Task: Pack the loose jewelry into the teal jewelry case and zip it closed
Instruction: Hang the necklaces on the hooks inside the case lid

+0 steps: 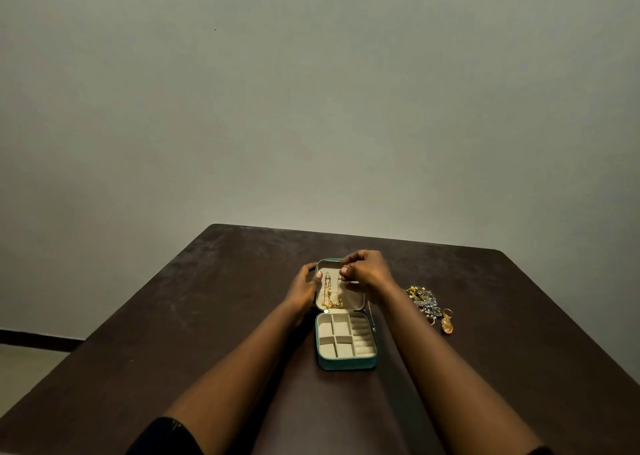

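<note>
The teal jewelry case [346,363] lies open on the dark table, its beige compartments empty. Its lid [356,300] stands raised at the far side. A gold chain necklace [331,298] hangs inside the lid, its end gathered at the lid's bottom. My left hand [304,288] holds the lid's left edge, thumb on the lining. My right hand [363,267] is at the lid's top right, fingertips pinching the top of the necklace. A pile of loose jewelry [424,298] and gold earrings [446,323] lie to the right of the case.
The brown table [207,316] ends at a far edge close behind the lid, with a plain wall beyond. Floor shows past the table's left edge.
</note>
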